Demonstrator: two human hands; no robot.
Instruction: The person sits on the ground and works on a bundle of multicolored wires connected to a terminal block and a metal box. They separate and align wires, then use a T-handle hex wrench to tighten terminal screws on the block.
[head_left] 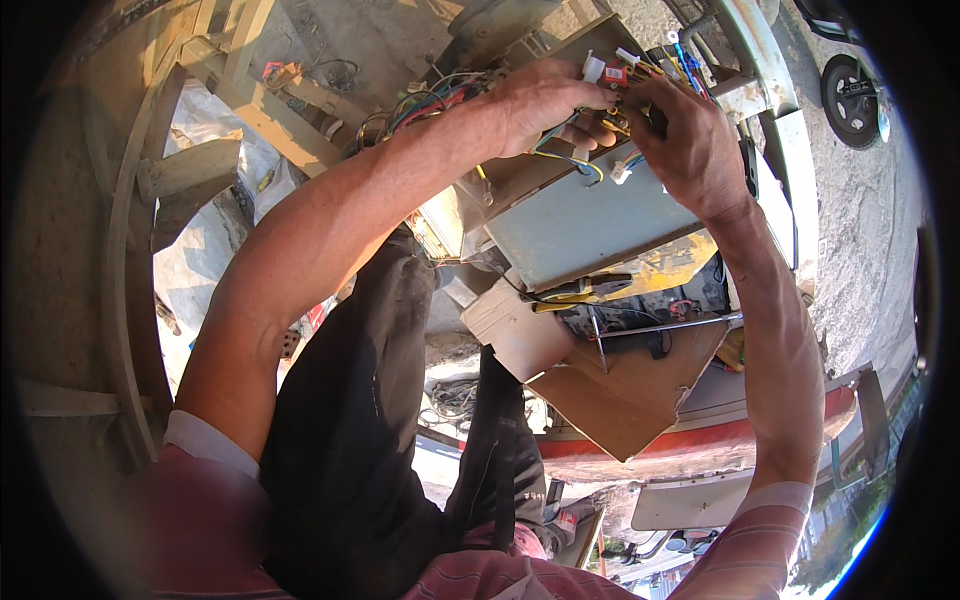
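Observation:
Both my hands meet at the top of the view over a bundle of coloured wires (618, 122). My left hand (540, 105) reaches in from the left, its thumb and fingers closed on the wires. Opposite it, my right hand (692, 150) is closed with bent fingers pinching the same wires; the exact grip is partly hidden. A white plug connector (593, 69) and a small red block (616, 76) stick up just beyond the fingertips. Below them dangles another white connector (621, 172) on its leads. More loose wires (430, 100) lie behind my left wrist.
A grey metal panel (590, 230) lies beneath my hands. Nearer are a yellow-handled tool (575, 292), a T-shaped metal rod (660, 328) and torn cardboard (635, 400). A wooden frame (265, 110) stands at left, a pale metal post (765, 60) at right, a wheel (850, 100) beyond.

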